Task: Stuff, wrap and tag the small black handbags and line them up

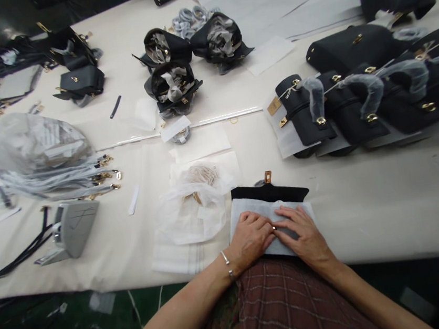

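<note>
Head view: a black bag [270, 193] lies flat at the near edge of the surface [385, 193], right in front of the person. Its long axis runs left to right, and its gold clasp [267, 176] points away from the person at the far side. A white sheet [241, 210] covers most of the bag, leaving only a dark strip bare along the far edge. The left hand [251, 237] and right hand [304, 234] both rest palm down on the sheet, their fingertips meeting near its middle. Each grip is wide, with fingers stretched flat and closed round nothing, so the bag lies beneath the hands and reaches past them to the far side. A bracelet [226, 264] sits on the left wrist. Just left of the bag is a clear plastic pouch [196, 209]. Well apart at the far right, wrapped bags [355, 106] lie in a row.
</note>
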### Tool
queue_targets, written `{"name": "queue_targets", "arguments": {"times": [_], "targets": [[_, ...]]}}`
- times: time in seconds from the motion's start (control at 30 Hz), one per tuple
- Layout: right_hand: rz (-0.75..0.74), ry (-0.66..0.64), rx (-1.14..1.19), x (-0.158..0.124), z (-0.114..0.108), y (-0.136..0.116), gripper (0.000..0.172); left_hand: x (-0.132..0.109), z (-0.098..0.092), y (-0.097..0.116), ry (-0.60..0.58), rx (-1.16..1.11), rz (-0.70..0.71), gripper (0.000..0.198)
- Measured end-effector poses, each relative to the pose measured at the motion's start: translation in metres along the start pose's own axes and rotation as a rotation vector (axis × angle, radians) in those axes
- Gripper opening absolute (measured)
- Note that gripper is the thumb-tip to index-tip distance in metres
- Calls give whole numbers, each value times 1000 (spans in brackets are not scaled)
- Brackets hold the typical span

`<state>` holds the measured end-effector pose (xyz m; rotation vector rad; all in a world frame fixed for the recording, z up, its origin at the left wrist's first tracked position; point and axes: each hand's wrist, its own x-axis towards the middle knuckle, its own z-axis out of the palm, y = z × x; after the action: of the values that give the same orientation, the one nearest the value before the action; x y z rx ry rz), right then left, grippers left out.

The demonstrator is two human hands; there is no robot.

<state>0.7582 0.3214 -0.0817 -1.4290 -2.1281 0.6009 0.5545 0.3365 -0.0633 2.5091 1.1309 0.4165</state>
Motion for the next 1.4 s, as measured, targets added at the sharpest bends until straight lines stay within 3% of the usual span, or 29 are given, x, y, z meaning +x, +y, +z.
{"name": "queue_targets", "arguments": {"times": [0.17, 0.27, 0.37, 0.43, 0.5, 0.57, 0.67, 0.77, 0.9, 1.0, 1.17, 1.3, 1.4], "targets": [[94, -48, 129, 0, -5, 1, 20, -9, -2, -1, 39, -27, 114, 16], [322, -74, 393, 3, -21, 8, 32, -10, 0, -1, 30, -20, 159, 16], [564, -2, 593, 21, -42, 8, 41, -9, 1, 0, 2, 24, 129, 15], [598, 82, 596, 43, -54, 4, 44, -9, 1, 1, -5, 55, 126, 15], [561, 132, 502, 69, -61, 0, 48, -11, 1, 2, 11, 57, 145, 18], [500, 103, 390, 97, -62, 0, 54, -14, 0, 1, 29, 40, 177, 21], [442, -69, 312, 129, -55, 3, 57, -18, 1, -2, 33, 12, 205, 21], [432, -180, 309, 146, -49, 3, 41, -21, 3, -3, 49, -1, 217, 26], [388, -205, 249, 141, -55, -10, 21, -24, 8, -3, 61, -21, 202, 30], [251, -232, 120, 122, -61, -22, 14, -25, 14, -3, 80, -34, 179, 29], [31, -142, -43, 94, -52, -25, 23, -28, 19, -5, 103, -25, 183, 29], [-21, -94, -140, 101, -45, -25, 23, -31, 17, -5, 88, -10, 187, 46], [-14, -109, -243, 111, -53, -32, 19, -31, 16, -6, 84, -10, 203, 53]]}}
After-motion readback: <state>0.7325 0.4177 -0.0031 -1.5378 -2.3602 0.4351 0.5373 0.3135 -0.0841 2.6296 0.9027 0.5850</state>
